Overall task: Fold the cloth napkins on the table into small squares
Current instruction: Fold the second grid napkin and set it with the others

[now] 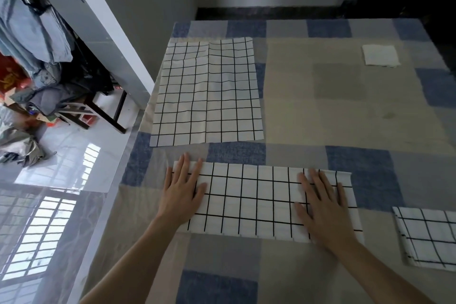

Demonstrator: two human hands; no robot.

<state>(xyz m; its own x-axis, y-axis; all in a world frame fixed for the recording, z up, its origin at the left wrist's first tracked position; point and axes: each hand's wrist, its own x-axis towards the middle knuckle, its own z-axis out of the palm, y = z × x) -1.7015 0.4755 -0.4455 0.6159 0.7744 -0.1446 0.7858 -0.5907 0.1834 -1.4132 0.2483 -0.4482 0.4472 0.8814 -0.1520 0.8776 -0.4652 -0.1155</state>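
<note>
The checked napkin (256, 201) lies at the near edge of the table (291, 96) as a long strip, seemingly already folded and being smoothed. The left hand (182, 191) and right hand (320, 207) press flat on its ends, fingers straight, no grip closed on anything. Next probably comes an end-to-end fold (corners must meet). An unfolded napkin (207, 91) waits beyond; a folded napkin (429, 237) at right is cut off by the frame.

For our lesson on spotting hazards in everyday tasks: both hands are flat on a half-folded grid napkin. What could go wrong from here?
1. The half-folded napkin shows a slightly lifted far right corner; folding again may give uneven edges.
2. The left hand and right hand press on the tablecloth, which could bunch if they slide.
3. The unfolded napkin lies near the table's left edge and might get dragged off.
</note>
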